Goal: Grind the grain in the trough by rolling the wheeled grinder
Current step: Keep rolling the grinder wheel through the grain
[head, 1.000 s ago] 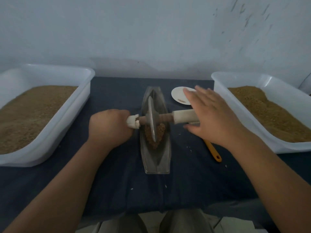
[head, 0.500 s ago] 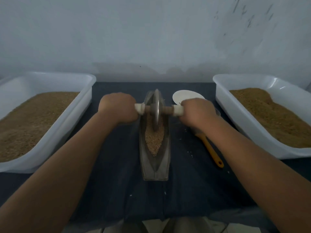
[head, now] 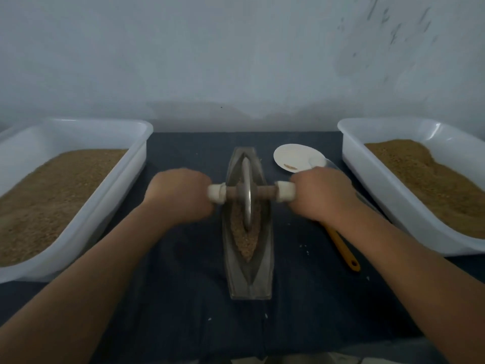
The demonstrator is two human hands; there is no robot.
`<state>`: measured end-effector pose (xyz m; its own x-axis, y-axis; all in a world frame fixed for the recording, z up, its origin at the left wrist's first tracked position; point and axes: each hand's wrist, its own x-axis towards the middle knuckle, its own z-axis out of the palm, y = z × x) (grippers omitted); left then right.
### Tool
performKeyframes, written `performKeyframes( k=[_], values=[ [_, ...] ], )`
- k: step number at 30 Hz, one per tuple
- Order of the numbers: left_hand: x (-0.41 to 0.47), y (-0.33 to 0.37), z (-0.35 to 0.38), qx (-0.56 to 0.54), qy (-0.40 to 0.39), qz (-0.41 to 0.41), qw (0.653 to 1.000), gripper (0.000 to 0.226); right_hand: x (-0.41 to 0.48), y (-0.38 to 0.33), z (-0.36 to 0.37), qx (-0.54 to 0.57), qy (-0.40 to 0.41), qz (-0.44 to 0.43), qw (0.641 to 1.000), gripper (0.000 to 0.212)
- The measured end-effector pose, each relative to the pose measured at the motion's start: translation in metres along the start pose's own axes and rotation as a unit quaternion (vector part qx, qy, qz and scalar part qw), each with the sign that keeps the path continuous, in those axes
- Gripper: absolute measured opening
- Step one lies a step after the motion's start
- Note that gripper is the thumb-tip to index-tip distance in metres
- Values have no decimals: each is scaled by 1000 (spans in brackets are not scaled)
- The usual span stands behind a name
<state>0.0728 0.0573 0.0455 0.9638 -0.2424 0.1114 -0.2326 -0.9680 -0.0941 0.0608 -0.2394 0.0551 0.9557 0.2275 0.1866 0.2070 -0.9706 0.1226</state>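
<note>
Head camera, and we're looking down on the trough (head: 249,279), a long metal boat shape lying on the dark cloth (head: 183,298). Its long axis runs straight away from us toward the wall, right between our two hands. The grinder (head: 246,195) stands upright in it with the wheel's edge down in the groove. Its axle lies crosswise, left to right, square to the trough.

Our left hand (head: 181,197) is curled tight round the white grip on the axle's left end. Our right hand (head: 324,198) wraps the white grip on the right end, knuckles up. Both hands are a little blurred.

The grain (head: 245,240) lies in the groove, mostly on our side of the wheel, nearer to us than the hands. Just beyond the right hand we see a small white plate (head: 296,156). An orange handle (head: 343,250) pokes out from under the right wrist, back toward us. Outside the left hand stands a white tub (head: 141,143) of brown meal, and outside the right hand a second tub (head: 351,153) of the same.
</note>
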Motion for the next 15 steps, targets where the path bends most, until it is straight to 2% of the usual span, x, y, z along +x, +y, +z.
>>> performKeyframes(
  k=[3, 6, 11, 15],
  values=[
    [33, 5, -4, -19, 17, -39, 999, 28, 35, -4, 1, 6, 61, 38, 997, 14],
    [34, 8, -8, -24, 5, -37, 999, 28, 40, -5, -2, -8, 61, 33, 998, 16],
    [-15, 6, -10, 50, 12, 35, 998, 20, -27, 4, 14, 5, 52, -4, 999, 29],
    [-37, 4, -5, 38, -18, 36, 998, 22, -50, 7, 13, 20, 76, -38, 996, 29]
  ],
)
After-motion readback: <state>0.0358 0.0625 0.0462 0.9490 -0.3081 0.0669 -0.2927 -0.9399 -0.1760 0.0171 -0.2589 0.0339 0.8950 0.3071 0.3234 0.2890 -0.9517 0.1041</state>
